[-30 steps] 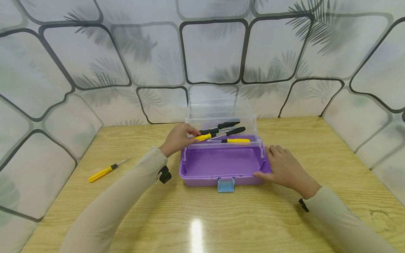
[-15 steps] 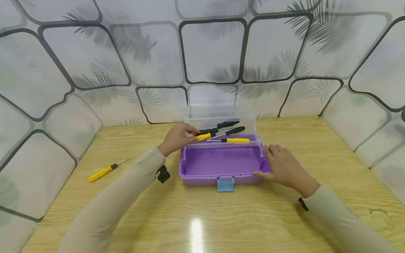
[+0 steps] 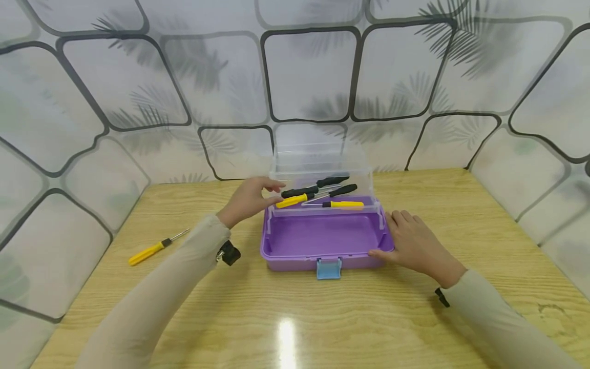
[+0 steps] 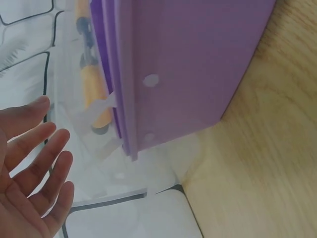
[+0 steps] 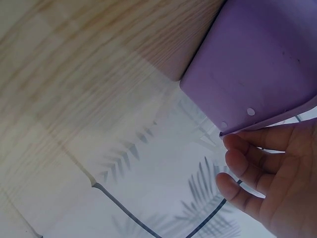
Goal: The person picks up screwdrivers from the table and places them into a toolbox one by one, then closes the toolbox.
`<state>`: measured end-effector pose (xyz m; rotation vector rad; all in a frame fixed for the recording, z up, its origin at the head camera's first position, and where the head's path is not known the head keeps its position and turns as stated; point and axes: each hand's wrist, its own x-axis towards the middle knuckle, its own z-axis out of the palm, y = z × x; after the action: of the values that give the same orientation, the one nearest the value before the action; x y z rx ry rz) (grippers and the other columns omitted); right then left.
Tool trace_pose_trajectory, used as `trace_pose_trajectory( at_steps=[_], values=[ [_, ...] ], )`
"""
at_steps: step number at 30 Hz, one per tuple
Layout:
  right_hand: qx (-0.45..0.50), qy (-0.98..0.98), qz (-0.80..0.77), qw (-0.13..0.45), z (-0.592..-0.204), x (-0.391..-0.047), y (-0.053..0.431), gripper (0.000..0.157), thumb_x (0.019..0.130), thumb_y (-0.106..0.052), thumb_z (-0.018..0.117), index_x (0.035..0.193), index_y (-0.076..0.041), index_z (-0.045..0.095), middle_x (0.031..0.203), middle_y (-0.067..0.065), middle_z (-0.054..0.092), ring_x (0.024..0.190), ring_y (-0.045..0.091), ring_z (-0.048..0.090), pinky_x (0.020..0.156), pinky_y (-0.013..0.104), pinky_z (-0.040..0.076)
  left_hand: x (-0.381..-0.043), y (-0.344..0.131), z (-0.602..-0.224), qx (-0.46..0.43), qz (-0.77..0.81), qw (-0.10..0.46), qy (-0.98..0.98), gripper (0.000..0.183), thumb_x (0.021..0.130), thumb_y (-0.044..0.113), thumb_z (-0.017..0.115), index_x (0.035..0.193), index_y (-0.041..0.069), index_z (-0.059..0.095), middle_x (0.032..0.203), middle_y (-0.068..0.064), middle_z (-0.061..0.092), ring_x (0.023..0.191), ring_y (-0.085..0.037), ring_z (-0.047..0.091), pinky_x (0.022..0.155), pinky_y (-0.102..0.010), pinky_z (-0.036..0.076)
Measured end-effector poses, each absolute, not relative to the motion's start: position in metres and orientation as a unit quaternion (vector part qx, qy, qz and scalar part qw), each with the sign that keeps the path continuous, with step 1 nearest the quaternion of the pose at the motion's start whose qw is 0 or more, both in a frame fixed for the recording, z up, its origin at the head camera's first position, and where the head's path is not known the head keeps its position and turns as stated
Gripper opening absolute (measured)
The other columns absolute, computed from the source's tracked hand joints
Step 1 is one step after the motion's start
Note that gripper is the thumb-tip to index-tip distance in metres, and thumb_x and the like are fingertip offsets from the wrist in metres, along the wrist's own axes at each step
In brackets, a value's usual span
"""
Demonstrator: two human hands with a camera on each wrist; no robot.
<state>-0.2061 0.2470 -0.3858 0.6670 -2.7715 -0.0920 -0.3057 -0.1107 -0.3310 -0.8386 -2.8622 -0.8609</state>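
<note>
While the left hand [image 3: 249, 201], fingers loosely spread, hovers beside a yellow-handled screwdriver [image 3: 292, 200] in the clear tray [image 3: 318, 210], the right hand [image 3: 417, 249] grips the right end of the purple box [image 3: 295, 265] on the tabletop [image 3: 369, 318].

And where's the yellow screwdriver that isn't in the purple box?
In the head view, the yellow screwdriver lies on the wooden table, over on the left, just beyond the left sleeve from the purple box.
</note>
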Motion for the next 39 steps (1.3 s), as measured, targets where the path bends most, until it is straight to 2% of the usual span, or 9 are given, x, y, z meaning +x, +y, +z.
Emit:
trace_pose_trajectory(
  at_steps=[10, 22, 39],
  values=[
    [0.231, -0.962, -0.031, 0.143, -0.386, -0.206, 0.247, 0.098, 0.073, -0.069, 0.060, 0.127, 0.012, 0.049, 0.107, 0.024, 0.059, 0.098, 0.036, 0.057, 0.080, 0.050, 0.049, -0.291, -0.125, -0.321, -0.276, -0.234, 0.053, -0.931, 0.035, 0.086, 0.025, 0.068, 0.118, 0.012, 0.066, 0.112, -0.008, 0.069, 0.103, -0.026, 0.062, 0.087, -0.042, 0.050],
    [0.230, -0.962, -0.022, 0.146, -0.387, -0.206, 0.248, 0.097, 0.073, -0.068, 0.061, 0.126, 0.013, 0.050, 0.106, 0.024, 0.059, 0.097, 0.037, 0.057, 0.079, 0.050, 0.050, -0.276, -0.146, -0.330, -0.243, -0.208, 0.092, -0.943, 0.033, 0.087, 0.025, 0.068, 0.116, 0.010, 0.067, 0.111, -0.010, 0.068, 0.106, -0.028, 0.061, 0.091, -0.045, 0.049],
    [0.233, -0.960, -0.022, 0.151, -0.388, -0.206, 0.248, 0.097, 0.073, -0.068, 0.061, 0.127, 0.013, 0.049, 0.105, 0.023, 0.059, 0.096, 0.036, 0.057, 0.079, 0.049, 0.049, -0.268, -0.185, -0.358, -0.184, -0.238, 0.070, -0.951, 0.034, 0.090, 0.022, 0.063, 0.120, 0.007, 0.064, 0.115, -0.016, 0.066, 0.109, -0.034, 0.058, 0.092, -0.051, 0.046]
  ],
)
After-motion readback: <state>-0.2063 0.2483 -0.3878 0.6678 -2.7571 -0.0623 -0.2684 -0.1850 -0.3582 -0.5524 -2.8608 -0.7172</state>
